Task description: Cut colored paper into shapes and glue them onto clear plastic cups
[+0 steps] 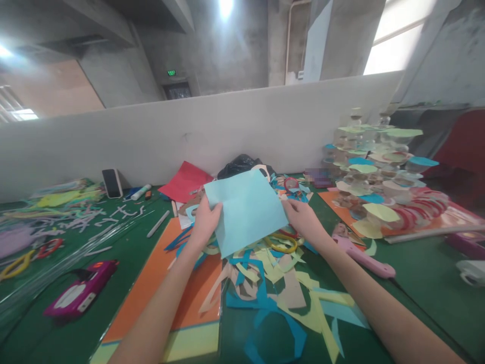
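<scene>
From my head view, both hands are on one light blue sheet (pixel 246 210), raised over the middle of the green surface (pixel 424 298) and tilted. My left hand (pixel 204 220) is closed on its left edge, thumb on the near face and fingers mostly hidden behind. My right hand (pixel 301 215) pinches the right edge between thumb and fingers.

Beneath and nearer me, I have loose paper scraps (pixel 267 273) in blue, yellow-green and beige, some ring-shaped; a yellow tape ring (pixel 282 243) lies among them, just below the sheet. Orange paper (pixel 151 273) lies under my left forearm. Beyond the sheet I see red paper (pixel 185 181) and a black plastic bag (pixel 240 164) near the white partition (pixel 242 126).

Off to my left are a phone (pixel 112 183) standing upright, a glue stick (pixel 141 192), yellow-handled scissors (pixel 17 265) and a magenta device (pixel 81 290). To my right, a pink glue gun (pixel 366 258) lies beside my forearm, with a tiered stack of cups and paper discs (pixel 379 172) farther back.
</scene>
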{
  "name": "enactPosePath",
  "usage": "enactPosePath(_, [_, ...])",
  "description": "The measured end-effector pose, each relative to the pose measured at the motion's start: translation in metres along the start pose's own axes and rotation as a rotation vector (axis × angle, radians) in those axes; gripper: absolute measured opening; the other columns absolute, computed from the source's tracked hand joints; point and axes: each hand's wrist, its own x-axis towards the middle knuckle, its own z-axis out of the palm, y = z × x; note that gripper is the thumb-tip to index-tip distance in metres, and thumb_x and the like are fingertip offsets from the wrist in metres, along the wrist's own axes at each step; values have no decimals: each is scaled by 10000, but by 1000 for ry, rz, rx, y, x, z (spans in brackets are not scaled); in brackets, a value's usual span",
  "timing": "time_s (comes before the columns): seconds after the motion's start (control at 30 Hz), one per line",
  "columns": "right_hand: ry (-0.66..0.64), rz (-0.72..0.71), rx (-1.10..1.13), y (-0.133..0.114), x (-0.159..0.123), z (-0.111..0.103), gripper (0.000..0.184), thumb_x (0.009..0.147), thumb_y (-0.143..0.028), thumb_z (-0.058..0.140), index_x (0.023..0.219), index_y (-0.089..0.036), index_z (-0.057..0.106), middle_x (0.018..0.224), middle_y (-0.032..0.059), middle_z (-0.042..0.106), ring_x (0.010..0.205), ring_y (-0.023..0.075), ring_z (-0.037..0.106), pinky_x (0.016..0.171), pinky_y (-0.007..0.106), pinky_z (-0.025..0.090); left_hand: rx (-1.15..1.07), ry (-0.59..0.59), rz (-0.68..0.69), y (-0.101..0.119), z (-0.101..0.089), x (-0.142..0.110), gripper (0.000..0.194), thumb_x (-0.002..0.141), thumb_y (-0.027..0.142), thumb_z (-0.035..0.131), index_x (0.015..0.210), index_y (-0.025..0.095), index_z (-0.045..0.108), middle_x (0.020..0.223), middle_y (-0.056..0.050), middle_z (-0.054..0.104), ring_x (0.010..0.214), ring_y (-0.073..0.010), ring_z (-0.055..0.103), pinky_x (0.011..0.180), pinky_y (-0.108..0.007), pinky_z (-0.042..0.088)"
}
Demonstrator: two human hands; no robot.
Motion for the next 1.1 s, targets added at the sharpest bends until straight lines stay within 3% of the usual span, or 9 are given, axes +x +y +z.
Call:
enactPosePath(0.1, [-26,-24,32,1,1,-1,398,868,-269,391,1199,-212,604,1006,79,706,693,187,606,555,264,422,-125,-34,-48,-6,-2,2,422,750,300,654,1153,183,605,1165,-109,693,1111,-302,625,981,-443,465])
enactPosePath(0.2, [-108,-165,26,4,2,-2,557,868,-184,364,1415,-255,444,1242,106,652,831,202,656,615,275,484,-317,-81,-110,-10,-2,3,440,723,325,692,1136,192,622,1156,-95,710,1070,-296,651,932,-431,499])
enactPosePath(0.33, [-106,-461,-249,10,2,-5,644,873,-94,340,1486,-289,370,1361,110,573,990,245,643,715,331,516,-463,-81,-175,-9,-1,3,455,671,289,729,1106,181,649,1178,-91,711,1089,-291,651,931,-405,505])
enactPosePath(0.47, [-60,-738,-618,18,3,-6,669,858,-18,351,1480,-259,398,1387,141,534,1064,303,605,820,432,497,-439,-74,-240,-6,-4,3,446,641,295,746,1067,185,672,1173,-85,718,1075,-290,657,903,-387,516])
enactPosePath(0.6, [-89,-832,-616,21,5,-5,483,893,-72,444,1326,-229,591,1222,150,612,1010,286,614,821,421,503,-346,-150,-284,-7,-10,3,422,657,342,750,1049,197,687,1129,-83,734,968,-274,688,817,-365,543])
enactPosePath(0.73, [-143,-795,-371,16,7,-2,309,942,-168,465,1070,-228,739,1038,116,671,954,259,622,819,398,510,-296,-209,-243,-12,-13,7,476,691,433,745,1093,191,667,1073,-88,745,888,-252,699,777,-359,555])
enactPosePath(0.87, [-196,-628,-33,8,5,3,321,979,-293,429,1006,-269,748,1124,78,673,1106,245,600,896,367,505,-290,-192,-157,-22,-14,15,562,644,517,776,1070,171,656,1034,-96,747,871,-251,695,759,-353,553])
enactPosePath(0.93, [-206,-567,16,6,4,5,327,977,-342,431,968,-266,749,1169,72,666,1157,248,582,947,371,486,-309,-191,-144,-25,-12,17,578,635,538,779,1062,170,650,1018,-93,746,840,-240,692,737,-342,550])
enactPosePath(1.1, [-148,-493,-49,13,10,6,362,961,-409,446,869,-229,747,1076,94,682,992,270,634,856,413,523,-351,-253,-127,-28,-7,15,547,644,529,781,1023,160,646,918,-65,738,714,-192,660,676,-312,526])
